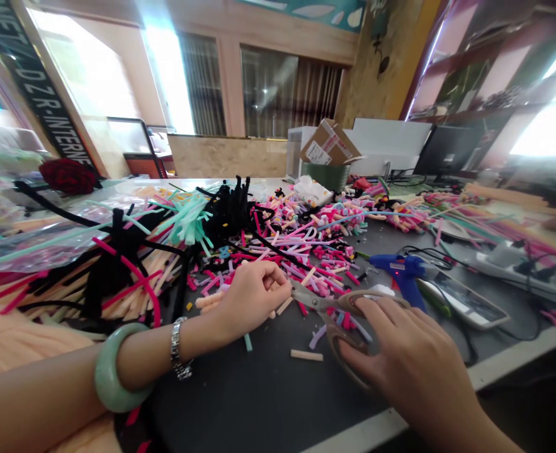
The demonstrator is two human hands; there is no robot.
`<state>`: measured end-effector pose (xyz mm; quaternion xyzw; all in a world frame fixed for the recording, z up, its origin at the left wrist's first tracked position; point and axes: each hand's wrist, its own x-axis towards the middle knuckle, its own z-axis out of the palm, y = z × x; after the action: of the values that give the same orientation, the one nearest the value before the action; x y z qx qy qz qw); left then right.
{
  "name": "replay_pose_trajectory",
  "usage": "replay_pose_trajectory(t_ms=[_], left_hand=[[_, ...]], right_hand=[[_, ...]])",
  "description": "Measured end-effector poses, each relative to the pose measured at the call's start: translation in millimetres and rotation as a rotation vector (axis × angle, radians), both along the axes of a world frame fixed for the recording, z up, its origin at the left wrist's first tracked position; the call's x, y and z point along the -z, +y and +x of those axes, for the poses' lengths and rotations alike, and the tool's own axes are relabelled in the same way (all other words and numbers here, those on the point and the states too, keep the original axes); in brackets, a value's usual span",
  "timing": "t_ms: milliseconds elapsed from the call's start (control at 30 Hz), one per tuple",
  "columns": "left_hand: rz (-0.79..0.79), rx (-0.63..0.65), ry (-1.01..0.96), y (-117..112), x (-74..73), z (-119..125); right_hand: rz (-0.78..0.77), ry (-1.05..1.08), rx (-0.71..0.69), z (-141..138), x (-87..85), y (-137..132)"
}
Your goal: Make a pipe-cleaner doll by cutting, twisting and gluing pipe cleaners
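The metal scissors with pale brown plastic handles (327,305) lie on the dark grey table (259,396), with the blades pointing to the person's left. The right hand (403,355) lies over the handles: the forefinger is stretched along the upper loop and the thumb is at the lower loop, so it grips them loosely. The left hand (252,299) is just beside the blade tips, with its fingers curled into a loose fist. I cannot tell if it pinches anything. Behind the scissors spreads a heap of short fuzzy wire pieces in pink, peach and purple (320,251). The blue plastic glue gun (403,267) stands near, behind the handles. One short peach piece (306,355) lies in front of the scissors.
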<state>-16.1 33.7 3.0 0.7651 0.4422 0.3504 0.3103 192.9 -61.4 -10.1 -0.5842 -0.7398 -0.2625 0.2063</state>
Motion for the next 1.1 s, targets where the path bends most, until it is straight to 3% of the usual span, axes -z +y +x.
replay_pose_trajectory(t_ms=[267,667,1100], left_hand=[[0.028,-0.007,-0.010,0.7,1.0,-0.7],[0.084,-0.036,0.053,-2.2,-2.2,1.2],[0.094,-0.026,0.068,-1.6,-1.5,0.6]], right_hand=[[0.027,0.011,-0.027,2.4,2.3,-0.8],[-0.078,0.037,-0.005,5.2,-5.4,2.8],[0.018,-0.010,-0.032,8.2,-3.4,1.4]])
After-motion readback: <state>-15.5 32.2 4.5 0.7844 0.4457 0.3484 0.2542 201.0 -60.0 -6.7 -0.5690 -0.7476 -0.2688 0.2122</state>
